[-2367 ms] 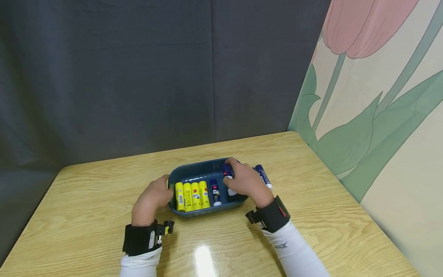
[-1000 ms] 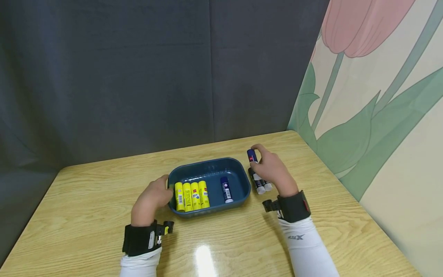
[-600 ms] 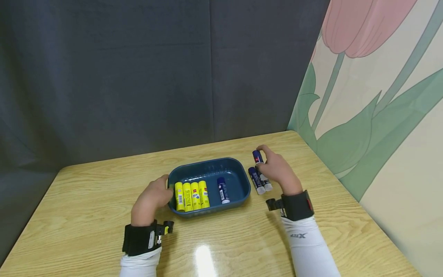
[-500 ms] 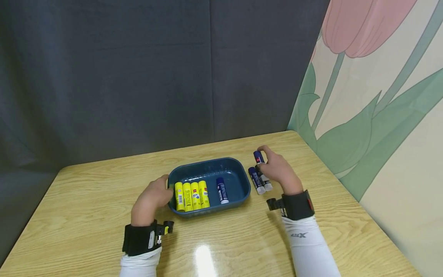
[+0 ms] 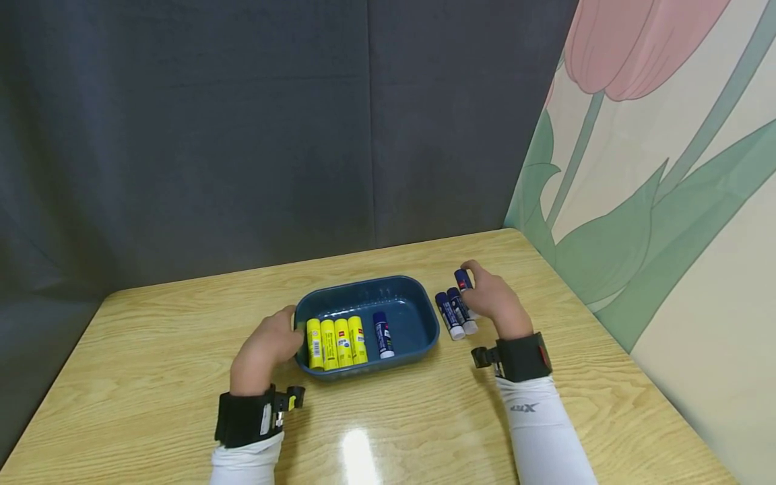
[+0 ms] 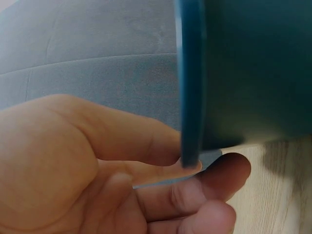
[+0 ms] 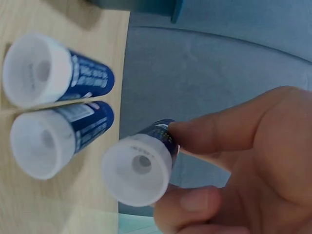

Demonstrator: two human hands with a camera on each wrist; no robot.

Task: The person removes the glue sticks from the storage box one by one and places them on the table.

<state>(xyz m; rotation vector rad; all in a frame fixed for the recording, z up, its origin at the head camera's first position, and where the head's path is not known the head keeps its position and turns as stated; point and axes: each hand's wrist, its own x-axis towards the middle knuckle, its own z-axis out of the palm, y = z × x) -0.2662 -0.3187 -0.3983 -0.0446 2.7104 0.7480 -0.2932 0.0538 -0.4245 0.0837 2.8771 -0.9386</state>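
Note:
My left hand (image 5: pixel 274 340) pinches the left rim of a dark teal plastic bin (image 5: pixel 418 303), thumb and fingers on either side of it in the left wrist view. Inside the bin, several yellow glue sticks (image 5: pixel 343 343) lie side by side at the left, with one blue glue stick (image 5: pixel 383 335) to their right. Right of the bin, my right hand (image 5: pixel 494 301) holds another blue glue stick (image 7: pixel 139 168) between thumb and fingers, its white base toward the wrist camera. Two more blue glue sticks (image 5: pixel 450 316) lie together on the table, just left of the held one.
The wooden table (image 5: pixel 151 377) has its far edge against a dark curtain (image 5: pixel 242 135). On the right runs a wall (image 5: pixel 697 303) painted with a tulip. Black camera straps (image 5: pixel 523 357) sit on both wrists.
My right hand has taken a blue glue stick out of the bin and moved right to beside the other two. The blue stick still in the bin has rolled left. My left hand stays put.

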